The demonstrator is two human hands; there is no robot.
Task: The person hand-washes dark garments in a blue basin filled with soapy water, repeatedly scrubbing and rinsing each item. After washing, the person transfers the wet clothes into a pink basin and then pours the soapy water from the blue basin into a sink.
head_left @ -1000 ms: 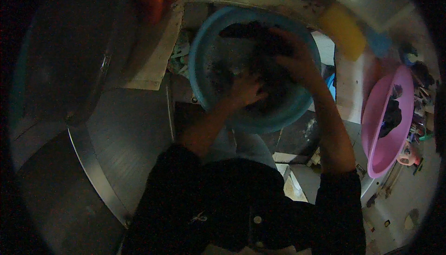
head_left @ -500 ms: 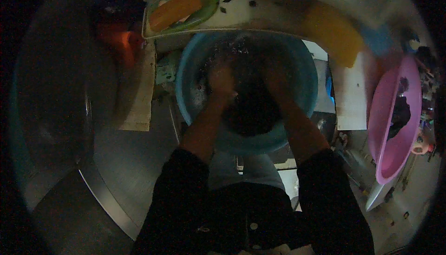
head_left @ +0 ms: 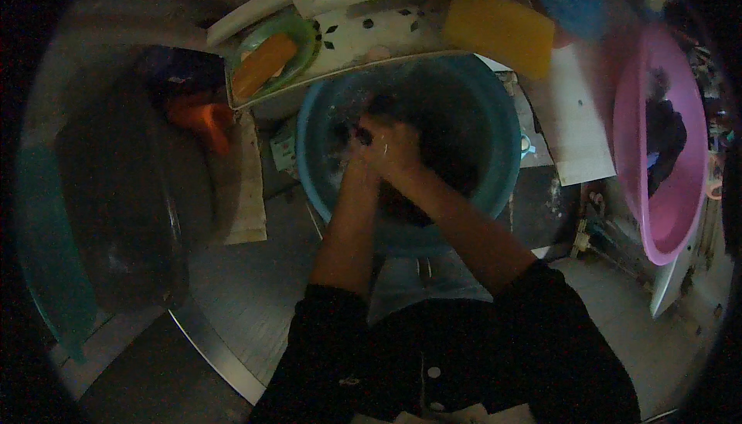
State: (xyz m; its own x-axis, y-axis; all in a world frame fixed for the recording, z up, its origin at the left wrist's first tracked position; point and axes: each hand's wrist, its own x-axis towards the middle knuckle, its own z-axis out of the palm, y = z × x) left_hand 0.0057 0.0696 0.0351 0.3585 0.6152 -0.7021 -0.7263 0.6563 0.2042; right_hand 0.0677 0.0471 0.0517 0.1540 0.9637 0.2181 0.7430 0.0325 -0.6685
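Note:
A round blue basin (head_left: pixel 307 180) stands in front of me, with dark wet cloth (head_left: pixel 452 173) and some foam in it. Over its left part my two hands are pressed together. My left hand (head_left: pixel 362 149) is closed, with a bit of dark cloth showing at its fingers. Closed as well, my right hand (head_left: pixel 399 149) lies against the left one and partly covers it. Dim light hides how much of the cloth each hand grips and where the cloth ends in the water.
A pale ledge (head_left: pixel 352 59) beyond the basin bears a green dish (head_left: pixel 311 41) with an orange-brown block (head_left: pixel 267 64), and a yellow slab (head_left: pixel 498 30). At right stands a pink basin (head_left: pixel 672 234) holding dark cloth (head_left: pixel 666 142). An orange object (head_left: pixel 205 122) and a large dark tub (head_left: pixel 116 200) are at left.
My hands were apart in the basin; now they are together at its left part, the right having moved left. They look higher and clearer of the water. The view has shifted somewhat.

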